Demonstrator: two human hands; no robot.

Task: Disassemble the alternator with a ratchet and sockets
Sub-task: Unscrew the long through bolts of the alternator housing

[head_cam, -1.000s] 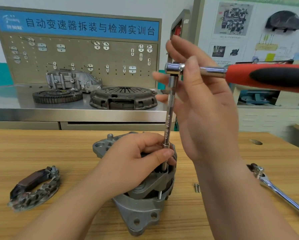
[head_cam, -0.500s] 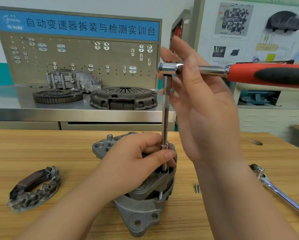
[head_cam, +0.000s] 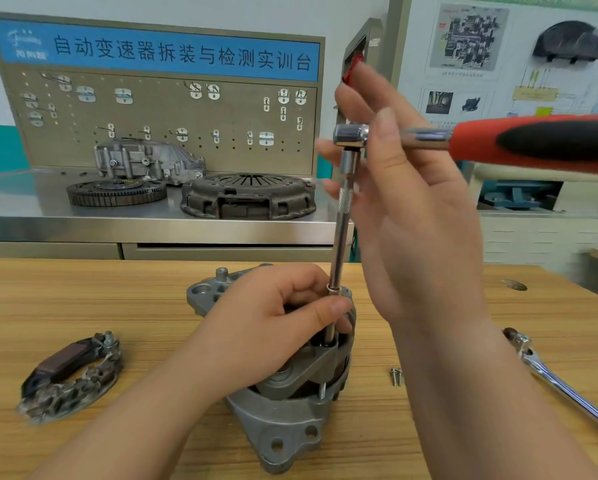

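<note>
The grey alternator [head_cam: 283, 420] stands on the wooden table [head_cam: 83, 299] in front of me. A long chrome extension bar [head_cam: 339, 237] rises from its top edge, slightly tilted, into the head of a ratchet [head_cam: 351, 135] with a red and black handle [head_cam: 539, 140] pointing right. My left hand [head_cam: 273, 327] lies over the alternator and pinches the lower end of the bar between thumb and fingers. My right hand [head_cam: 418, 209] is raised with fingers straight, its fingers against the ratchet head and shaft. The socket's tip is hidden by my left thumb.
A removed rectifier piece [head_cam: 69, 375] lies at the left of the table. Two small screws [head_cam: 396, 375] lie right of the alternator. A second chrome ratchet [head_cam: 560, 379] lies at the right edge. Behind, a steel bench [head_cam: 31, 216] carries a clutch cover [head_cam: 249, 195], flywheel and housing.
The ratchet head swung left and then back to the right, the extension bar tilting with it. My left hand has kept its hold on the bar's lower end.
</note>
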